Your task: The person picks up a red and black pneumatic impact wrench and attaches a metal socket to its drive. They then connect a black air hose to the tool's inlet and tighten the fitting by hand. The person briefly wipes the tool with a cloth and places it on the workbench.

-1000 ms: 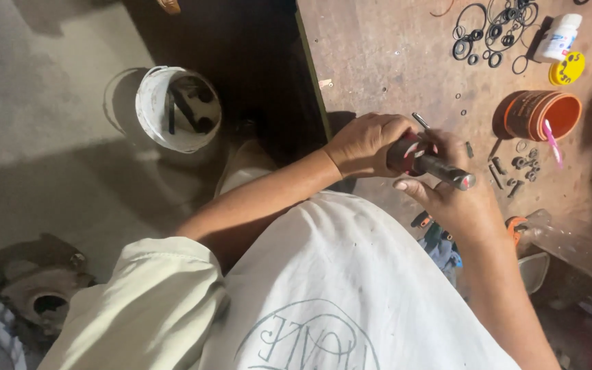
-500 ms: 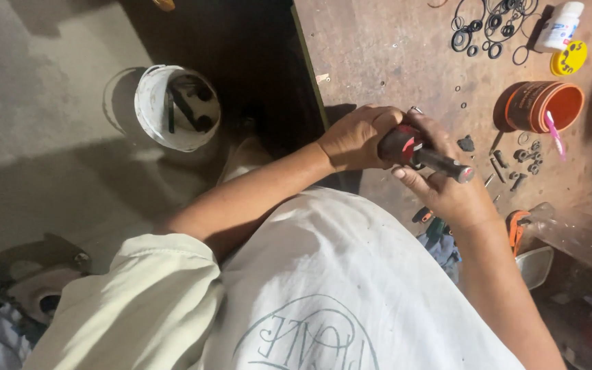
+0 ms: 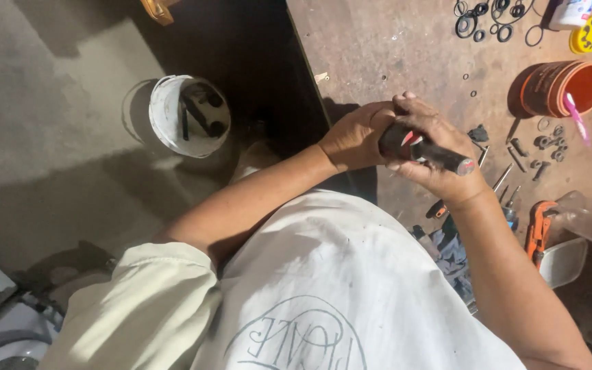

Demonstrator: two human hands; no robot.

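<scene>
Bare desk [image 3: 392, 48] is lying open beyond the fingers [image 3: 412, 109]. To their right, bolts [image 3: 546, 147] and an orange cup [image 3: 570, 85] are crowding the way; rings [image 3: 488, 17] are lying farther off.

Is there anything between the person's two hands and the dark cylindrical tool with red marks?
Nothing visible: left hand and right hand both grip the dark cylindrical tool with red marks directly.

A rusty brown workbench [image 3: 392, 48] stands beside a grey concrete floor [image 3: 42, 103], dimly lit.
</scene>
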